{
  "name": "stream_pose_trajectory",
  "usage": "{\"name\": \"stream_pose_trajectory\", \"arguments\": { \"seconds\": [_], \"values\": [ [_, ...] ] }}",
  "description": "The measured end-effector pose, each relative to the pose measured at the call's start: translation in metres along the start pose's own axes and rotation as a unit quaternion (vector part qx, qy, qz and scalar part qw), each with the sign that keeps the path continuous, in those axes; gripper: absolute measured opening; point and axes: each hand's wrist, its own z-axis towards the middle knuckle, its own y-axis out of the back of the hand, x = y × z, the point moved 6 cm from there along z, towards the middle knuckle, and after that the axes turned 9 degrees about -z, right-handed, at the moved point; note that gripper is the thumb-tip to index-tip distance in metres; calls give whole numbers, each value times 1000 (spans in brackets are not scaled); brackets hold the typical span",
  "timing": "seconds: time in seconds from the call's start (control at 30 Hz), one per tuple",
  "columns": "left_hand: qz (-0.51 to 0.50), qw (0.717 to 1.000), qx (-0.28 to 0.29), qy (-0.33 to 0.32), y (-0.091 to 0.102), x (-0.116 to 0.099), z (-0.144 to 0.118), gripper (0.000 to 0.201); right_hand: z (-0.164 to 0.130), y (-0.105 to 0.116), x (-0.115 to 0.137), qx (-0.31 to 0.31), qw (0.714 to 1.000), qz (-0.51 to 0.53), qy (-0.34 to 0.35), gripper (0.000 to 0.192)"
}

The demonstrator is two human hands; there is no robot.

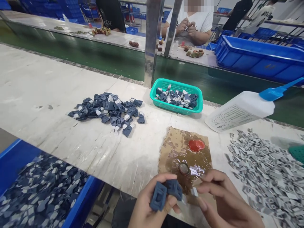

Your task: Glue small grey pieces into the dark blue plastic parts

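Observation:
My left hand (152,202) is closed around two dark blue-grey plastic parts (158,196), each with a recessed face. Between the thumb and fingers of my right hand (218,196) is a small light grey plastic piece (194,192), close to the parts but apart from them. Just beyond my hands lies a piece of brown cardboard (166,148), wet and glossy. On it sit a red cap (196,145) and a small round greyish disc (183,168). To the right spreads a pile of loose light grey pieces (266,167).
A pile of dark parts with pale pieces (109,107) lies left of a green basket (156,103) holding similar ones. A white bottle with blue nozzle (239,110) leans at right. Lower left stands a full blue bin (90,190). A metal post (150,47) rises behind; a person sits opposite.

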Motion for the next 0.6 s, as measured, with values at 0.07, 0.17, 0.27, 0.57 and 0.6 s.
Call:
{"name": "stream_pose_trajectory", "arguments": {
  "seconds": [0.07, 0.17, 0.27, 0.57, 0.6],
  "values": [
    [5, 1000, -1, -3, 1, 0, 0, 26, 0, -5, 4, 3, 1000, 23, -2, 5],
    [-2, 1000, 11, -8, 3, 4, 1, 29, 0, -7, 5, -7, 1000, 26, -11, 5],
    [-82, 996, 31, 5, 4, 9, 2, 28, 0, -3, 3, -20, 1000, 14, -5, 4],
    [-167, 983, 59, 39, 3, 9, -1, 10, -3, 4, -10, -49, 998, 27, -30, 11],
    [-151, 987, 53, 25, 6, 7, -2, 9, -3, 4, -10, -53, 997, 37, -32, 12]
  ]
}}
